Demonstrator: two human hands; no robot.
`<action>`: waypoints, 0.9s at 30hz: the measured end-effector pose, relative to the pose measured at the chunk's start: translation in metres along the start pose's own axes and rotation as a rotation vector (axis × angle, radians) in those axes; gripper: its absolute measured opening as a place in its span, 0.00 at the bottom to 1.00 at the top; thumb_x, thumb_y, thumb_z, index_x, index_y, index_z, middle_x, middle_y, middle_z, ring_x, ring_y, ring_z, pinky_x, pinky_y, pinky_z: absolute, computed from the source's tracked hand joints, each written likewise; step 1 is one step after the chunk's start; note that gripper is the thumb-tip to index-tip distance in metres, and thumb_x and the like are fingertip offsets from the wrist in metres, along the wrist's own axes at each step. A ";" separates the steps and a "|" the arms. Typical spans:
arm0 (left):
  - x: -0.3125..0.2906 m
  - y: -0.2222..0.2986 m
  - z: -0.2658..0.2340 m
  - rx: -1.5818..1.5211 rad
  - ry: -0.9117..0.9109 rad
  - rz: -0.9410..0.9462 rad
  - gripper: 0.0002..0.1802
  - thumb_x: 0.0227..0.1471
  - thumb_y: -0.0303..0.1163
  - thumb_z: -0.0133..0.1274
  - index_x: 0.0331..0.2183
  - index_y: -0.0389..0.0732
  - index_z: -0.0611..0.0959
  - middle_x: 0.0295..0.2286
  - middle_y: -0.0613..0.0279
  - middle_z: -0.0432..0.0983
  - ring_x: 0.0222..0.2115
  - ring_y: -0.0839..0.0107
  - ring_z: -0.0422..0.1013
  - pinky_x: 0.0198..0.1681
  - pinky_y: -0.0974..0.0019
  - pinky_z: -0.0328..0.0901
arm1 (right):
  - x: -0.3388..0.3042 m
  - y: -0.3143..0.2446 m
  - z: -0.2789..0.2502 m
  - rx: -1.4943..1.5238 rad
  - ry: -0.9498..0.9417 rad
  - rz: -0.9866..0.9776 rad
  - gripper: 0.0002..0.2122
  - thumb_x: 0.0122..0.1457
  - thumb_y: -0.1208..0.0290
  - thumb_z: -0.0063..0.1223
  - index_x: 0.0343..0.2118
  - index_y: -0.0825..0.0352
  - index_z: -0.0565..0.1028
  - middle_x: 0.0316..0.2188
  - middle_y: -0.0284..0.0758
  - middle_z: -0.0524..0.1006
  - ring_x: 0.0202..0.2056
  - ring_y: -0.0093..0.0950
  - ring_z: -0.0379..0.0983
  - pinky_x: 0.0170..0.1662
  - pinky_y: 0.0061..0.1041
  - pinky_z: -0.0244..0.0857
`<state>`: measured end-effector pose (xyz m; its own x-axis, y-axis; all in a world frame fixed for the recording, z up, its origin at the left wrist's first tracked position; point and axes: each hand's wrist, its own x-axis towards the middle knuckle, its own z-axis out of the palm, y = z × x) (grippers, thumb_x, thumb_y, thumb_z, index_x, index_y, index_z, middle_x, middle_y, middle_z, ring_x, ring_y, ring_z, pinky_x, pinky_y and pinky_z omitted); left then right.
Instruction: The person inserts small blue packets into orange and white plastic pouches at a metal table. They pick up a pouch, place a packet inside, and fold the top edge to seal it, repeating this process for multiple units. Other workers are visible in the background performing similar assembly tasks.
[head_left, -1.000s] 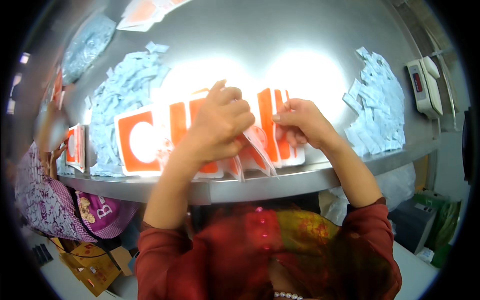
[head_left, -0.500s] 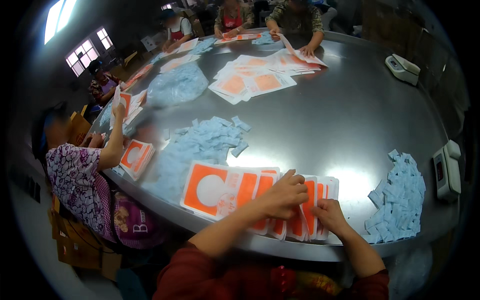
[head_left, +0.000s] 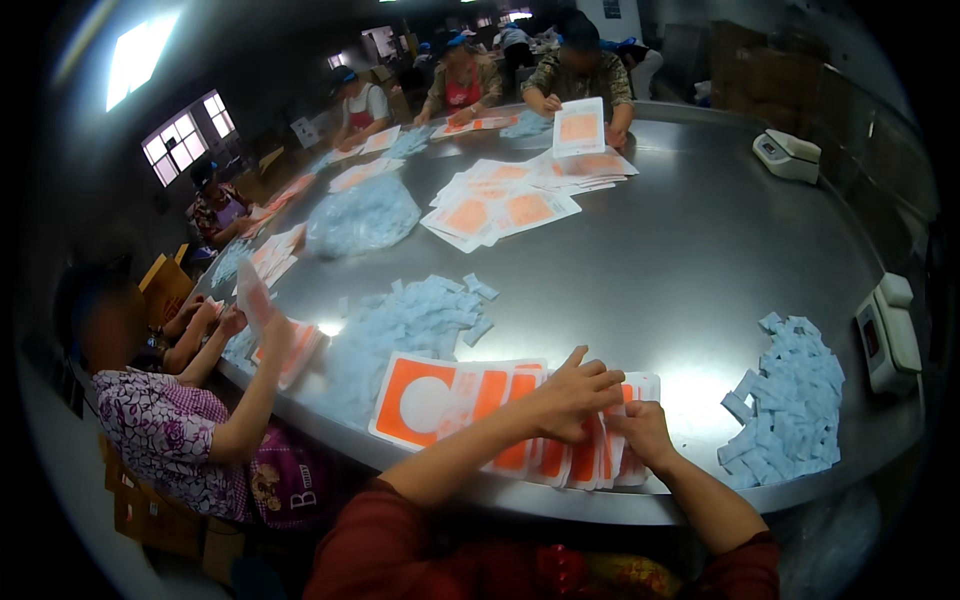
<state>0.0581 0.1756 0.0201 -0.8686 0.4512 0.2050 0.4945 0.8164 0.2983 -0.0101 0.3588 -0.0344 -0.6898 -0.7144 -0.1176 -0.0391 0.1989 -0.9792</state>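
Observation:
A fanned row of flat orange-and-white pouches (head_left: 492, 392) lies along the near edge of the metal table; the leftmost shows a large white circle. Over the right part of this row is my left hand (head_left: 572, 396), its fingers spread and raised, with nothing visibly gripped. My right hand (head_left: 645, 432) is closed at the row's right end, thumb and fingers pinching the edge of a pouch. My two hands are close together, and they hide part of the pouches beneath. Behind the row lies a loose heap of small pale-blue sachets (head_left: 415, 318).
Another heap of pale-blue sachets (head_left: 790, 410) is at the right, beside a white scale (head_left: 888, 325). A second scale (head_left: 787, 155) stands farther back. Mid-table are spread pouches (head_left: 500, 205) and a clear bag of sachets (head_left: 362, 215). Co-workers sit along the left and far edges.
My left hand's fingers have spread and lifted; my right hand stays at the row's right end. The co-worker at left and the one at the far side have each raised a pouch.

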 end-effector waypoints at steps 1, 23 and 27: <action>0.002 -0.002 0.000 0.000 0.027 0.015 0.32 0.21 0.31 0.60 0.39 0.47 0.75 0.48 0.55 0.65 0.46 0.56 0.64 0.55 0.37 0.47 | 0.004 0.002 0.000 -0.028 0.009 -0.015 0.07 0.51 0.74 0.51 0.26 0.73 0.77 0.21 0.32 0.76 0.22 0.18 0.71 0.24 0.18 0.64; -0.009 -0.015 0.002 -0.034 0.175 0.075 0.17 0.18 0.33 0.57 0.22 0.43 0.77 0.26 0.64 0.67 0.31 0.67 0.63 0.37 0.64 0.56 | 0.009 -0.031 -0.007 0.080 -0.256 0.310 0.10 0.53 0.69 0.48 0.21 0.69 0.73 0.16 0.31 0.72 0.18 0.21 0.67 0.22 0.21 0.60; -0.011 -0.012 0.004 0.005 0.163 0.029 0.15 0.19 0.33 0.57 0.21 0.45 0.78 0.25 0.68 0.67 0.31 0.68 0.63 0.36 0.65 0.55 | 0.010 -0.036 -0.003 0.018 -0.208 0.365 0.10 0.53 0.69 0.48 0.22 0.71 0.74 0.17 0.32 0.73 0.19 0.19 0.69 0.22 0.19 0.61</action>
<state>0.0617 0.1623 0.0103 -0.8369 0.4102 0.3623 0.5186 0.8060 0.2854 -0.0174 0.3467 0.0006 -0.4951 -0.7198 -0.4865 0.1948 0.4538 -0.8696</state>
